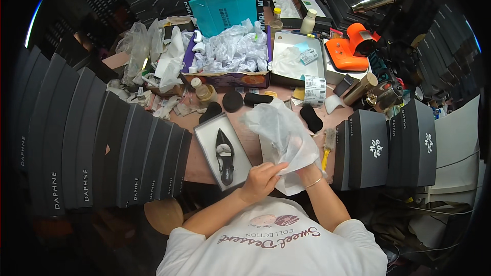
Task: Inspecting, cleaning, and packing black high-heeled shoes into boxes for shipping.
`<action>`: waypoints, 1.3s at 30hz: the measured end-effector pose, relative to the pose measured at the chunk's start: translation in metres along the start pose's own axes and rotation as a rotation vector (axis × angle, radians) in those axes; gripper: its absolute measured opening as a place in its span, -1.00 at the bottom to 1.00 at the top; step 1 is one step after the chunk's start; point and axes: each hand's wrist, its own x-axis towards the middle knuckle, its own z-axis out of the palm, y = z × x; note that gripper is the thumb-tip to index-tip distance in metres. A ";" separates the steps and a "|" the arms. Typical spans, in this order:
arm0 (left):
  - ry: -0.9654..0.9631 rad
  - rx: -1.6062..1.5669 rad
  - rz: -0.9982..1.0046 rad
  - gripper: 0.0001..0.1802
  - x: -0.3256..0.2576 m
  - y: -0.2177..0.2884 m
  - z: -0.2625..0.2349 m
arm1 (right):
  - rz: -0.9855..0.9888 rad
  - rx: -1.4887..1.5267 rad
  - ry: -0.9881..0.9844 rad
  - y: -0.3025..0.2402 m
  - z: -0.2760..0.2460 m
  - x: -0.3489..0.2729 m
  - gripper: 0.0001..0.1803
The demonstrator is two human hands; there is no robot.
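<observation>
Thin, translucent white wrapping [281, 125] hangs over the middle of the workbench; I cannot tell whether it is a bag or a sheet. My left hand [263, 180] is closed, pinching its near edge. My right hand [308, 175], with a bangle at the wrist, goes behind or into the wrapping, which veils its fingers. To the left of it, a black pointed slingback shoe [223, 161] lies in an open pale shoe box [207, 140]. Another pale flat surface [267, 151] shows partly under the wrapping.
Stacks of dark shoe boxes [110, 148] line the left side, with more boxes [368, 148] at right. A yellow-handled brush [328, 148] lies near the right hand. Behind stand a carton of crumpled white paper [230, 53], a glue bottle [202, 90] and an orange device [348, 53].
</observation>
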 end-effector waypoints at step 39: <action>0.118 -0.962 -0.769 -0.38 -0.016 -0.044 -0.015 | -0.457 -1.057 0.268 0.041 0.065 0.019 -0.28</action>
